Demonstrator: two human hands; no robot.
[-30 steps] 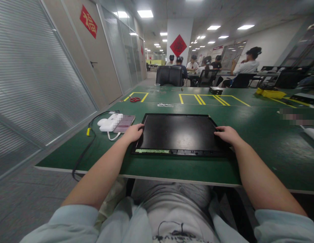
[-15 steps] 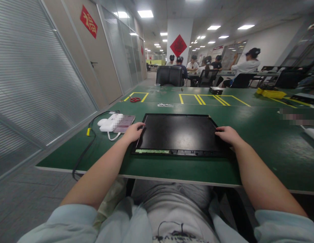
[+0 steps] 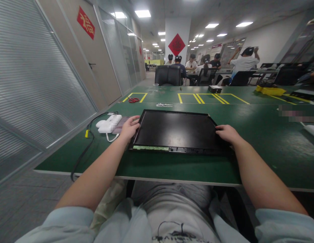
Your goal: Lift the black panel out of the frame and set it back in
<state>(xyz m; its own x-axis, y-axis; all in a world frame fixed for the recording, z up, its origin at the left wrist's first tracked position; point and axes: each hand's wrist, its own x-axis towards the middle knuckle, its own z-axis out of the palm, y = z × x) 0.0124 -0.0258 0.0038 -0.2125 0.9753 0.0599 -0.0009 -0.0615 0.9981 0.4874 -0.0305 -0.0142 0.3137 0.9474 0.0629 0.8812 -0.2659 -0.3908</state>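
A black flat screen panel [image 3: 176, 130] lies face up in front of me, with a green circuit strip [image 3: 150, 148] exposed along its near edge. My left hand [image 3: 130, 128] is at the panel's left edge, fingers on the rim and thumb low. That side looks slightly raised. On the opposite side my right hand [image 3: 228, 133] grips the right edge, thumb and fingers pinched on the frame. The undersides of both holds are hidden.
Left of the panel are a phone [image 3: 121, 124], white devices [image 3: 108, 124] and a black cable [image 3: 87, 148]. Farther back on the green table [image 3: 179, 168] lie red scissors [image 3: 133, 100], a small white tool [image 3: 164, 105], a black box [image 3: 214, 89] and a yellow object [image 3: 270, 91]. Several people sit beyond.
The panel's left side has risen a little and shifted slightly left. My left hand has moved up and left with its fingers more spread. My right hand stays at the right edge.
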